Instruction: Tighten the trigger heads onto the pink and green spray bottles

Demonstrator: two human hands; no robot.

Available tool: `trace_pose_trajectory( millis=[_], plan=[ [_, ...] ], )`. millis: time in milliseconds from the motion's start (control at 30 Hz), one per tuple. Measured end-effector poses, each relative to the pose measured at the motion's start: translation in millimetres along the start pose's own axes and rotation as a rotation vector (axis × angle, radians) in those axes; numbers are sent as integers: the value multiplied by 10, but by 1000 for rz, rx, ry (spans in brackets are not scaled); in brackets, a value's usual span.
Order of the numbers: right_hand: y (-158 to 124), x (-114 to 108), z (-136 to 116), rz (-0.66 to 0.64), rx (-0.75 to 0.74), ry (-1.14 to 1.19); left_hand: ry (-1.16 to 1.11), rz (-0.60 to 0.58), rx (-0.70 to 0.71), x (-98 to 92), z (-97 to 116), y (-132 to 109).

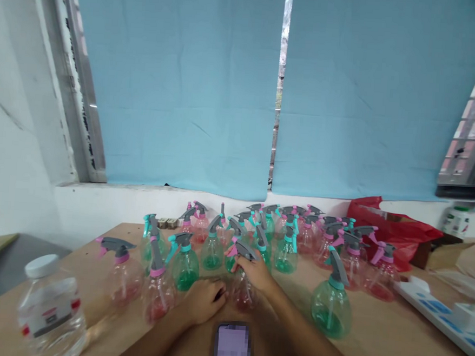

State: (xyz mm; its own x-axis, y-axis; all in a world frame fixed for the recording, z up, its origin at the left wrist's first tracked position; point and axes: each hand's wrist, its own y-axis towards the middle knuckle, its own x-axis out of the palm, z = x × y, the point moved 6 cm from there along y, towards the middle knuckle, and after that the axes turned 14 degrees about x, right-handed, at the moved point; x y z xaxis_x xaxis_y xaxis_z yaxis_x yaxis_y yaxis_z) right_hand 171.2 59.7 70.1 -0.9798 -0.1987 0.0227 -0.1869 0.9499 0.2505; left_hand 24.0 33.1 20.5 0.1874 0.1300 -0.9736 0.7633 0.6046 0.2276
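Gripping a pink spray bottle by its grey-and-pink sprayer head, the fingers of my right hand are closed near its neck; the bottle stands roughly upright above the surface, though whether its base touches I cannot tell. Its body is transparent, with a deeper pink towards the bottom; whether this is liquid or tinted plastic is unclear. At left, two further pink bottles, an outer one and an inner one, show the same darker base. A green spray bottle, upright to the right of my forearm, likewise deepens in colour below. Behind stands a crowded group of similar green and pink bottles. A clear plastic bottle, white-capped and labelled, occupies the left foreground. My right forearm reaches forward and inward from the lower right. My left hand lies low beside the held bottle, its fingers loosely curled; I cannot tell whether they enclose anything. Nearest me lies a phone.
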Motion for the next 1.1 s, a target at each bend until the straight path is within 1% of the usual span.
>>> trace_pose_trajectory(
  millis=[400,567,733,967,1100],
  plan=[
    [-1,4,-15,-23,-8,49,-25,-28,-7,-88,57,26],
    [-2,2,-3,-16,-5,34,-33,-7,4,-56,36,16],
    [0,-13,37,4,10,28,-28,-12,-10,-4,3,-2],
    [-23,2,-44,-20,8,70,-25,-22,0,-35,30,20],
    [-44,-20,-45,18,49,119,-25,-19,-5,-32,35,21]
  ],
)
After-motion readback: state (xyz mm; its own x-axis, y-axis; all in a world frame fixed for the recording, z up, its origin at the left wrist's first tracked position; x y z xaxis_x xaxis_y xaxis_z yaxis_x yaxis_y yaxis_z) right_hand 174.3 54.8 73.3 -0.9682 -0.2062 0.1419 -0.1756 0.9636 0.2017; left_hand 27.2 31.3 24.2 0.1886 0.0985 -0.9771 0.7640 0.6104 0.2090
